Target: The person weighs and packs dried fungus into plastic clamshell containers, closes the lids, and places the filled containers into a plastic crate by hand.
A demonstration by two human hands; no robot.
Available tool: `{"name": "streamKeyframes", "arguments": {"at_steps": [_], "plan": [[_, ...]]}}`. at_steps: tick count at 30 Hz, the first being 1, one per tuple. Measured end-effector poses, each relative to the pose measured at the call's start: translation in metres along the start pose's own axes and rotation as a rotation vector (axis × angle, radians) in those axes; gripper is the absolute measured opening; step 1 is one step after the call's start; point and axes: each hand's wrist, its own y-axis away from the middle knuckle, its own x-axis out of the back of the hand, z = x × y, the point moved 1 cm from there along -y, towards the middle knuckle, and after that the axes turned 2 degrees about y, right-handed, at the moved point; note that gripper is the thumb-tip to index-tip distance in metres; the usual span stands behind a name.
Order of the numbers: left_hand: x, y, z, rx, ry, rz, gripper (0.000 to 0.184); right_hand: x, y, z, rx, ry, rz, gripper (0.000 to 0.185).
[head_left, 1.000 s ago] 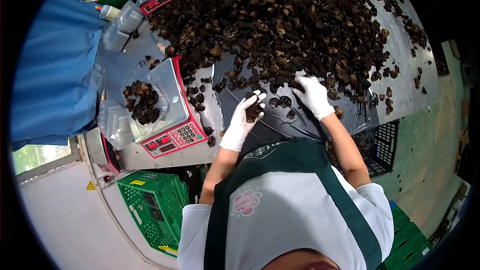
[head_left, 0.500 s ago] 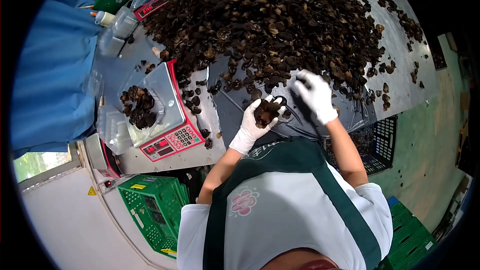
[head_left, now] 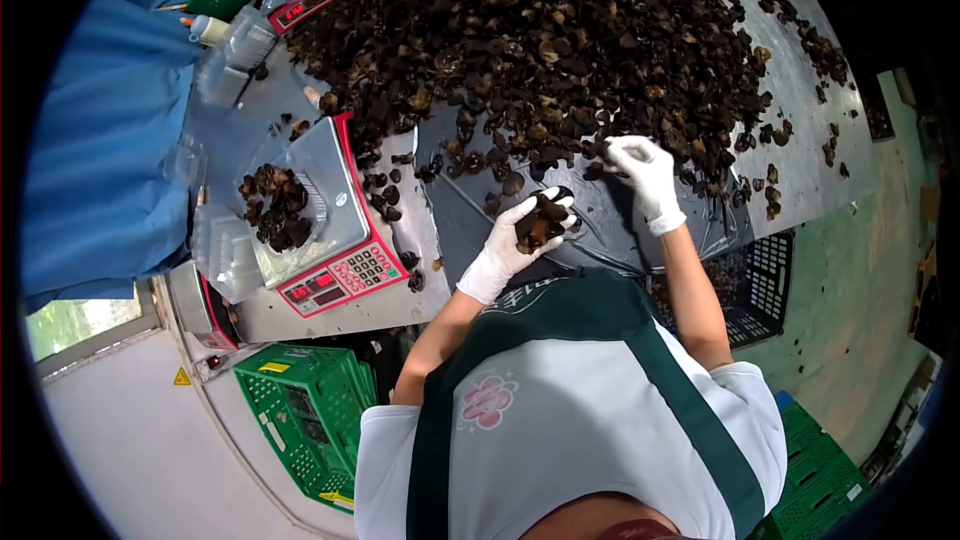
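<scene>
My left hand [head_left: 508, 242], in a white glove, is cupped round several dark brown wood ear mushrooms [head_left: 541, 227] above the dark sheet at the table's front edge. In a matching glove, my right hand [head_left: 647, 178] reaches to the near edge of a large heap of wood ear mushrooms [head_left: 560, 50]. Its thumb and fingers are pinched together on a small dark wood ear mushroom [head_left: 602, 153], partly hidden among those behind it.
To the left, a clear plastic box [head_left: 318, 202] of mushrooms rests on a red-rimmed scale [head_left: 345, 275]. Stacked clear boxes [head_left: 232, 255], a second scale [head_left: 300, 8] and a white bottle [head_left: 210, 30] stand nearby. Green crates [head_left: 300, 410] and a black crate [head_left: 770, 285] sit below the table.
My right hand has moved slightly right, and its spread fingers have closed into a pinch at the heap's edge. My left hand has shifted a little right with its mushrooms.
</scene>
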Motion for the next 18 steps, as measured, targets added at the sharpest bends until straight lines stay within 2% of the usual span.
{"name": "streamKeyframes", "arguments": {"at_steps": [2,4,5,8,9,10,13,17,18], "plan": [[-0.012,-0.002,-0.001,0.008,-0.046,0.001,0.044,-0.017,0.021,-0.011,-0.01,0.003,-0.104,0.015],[-0.016,-0.005,-0.001,0.042,-0.048,-0.035,0.045,-0.028,0.027,0.009,0.06,-0.063,-0.262,0.019],[-0.021,-0.002,-0.001,0.016,-0.072,0.061,0.046,-0.034,0.031,0.009,0.041,0.006,-0.306,0.021],[-0.011,-0.007,0.001,-0.024,-0.043,0.0,0.041,-0.043,0.033,0.005,0.122,0.224,-0.229,0.021],[-0.013,-0.006,0.0,-0.058,-0.056,0.148,0.037,-0.044,0.031,0.008,0.143,0.158,-0.189,0.021],[-0.012,-0.006,0.001,-0.076,-0.086,0.136,0.033,-0.04,0.029,0.006,0.186,0.279,-0.128,0.02],[-0.016,-0.001,0.004,-0.12,-0.146,0.278,0.03,-0.03,0.015,0.014,0.208,0.368,-0.054,0.02],[-0.022,0.004,0.013,-0.263,-0.213,0.299,0.03,-0.019,-0.017,0.018,0.216,0.64,0.041,0.031],[-0.021,0.004,0.017,-0.286,-0.184,0.287,0.03,-0.018,-0.027,0.019,0.318,0.806,0.065,0.04]]}}
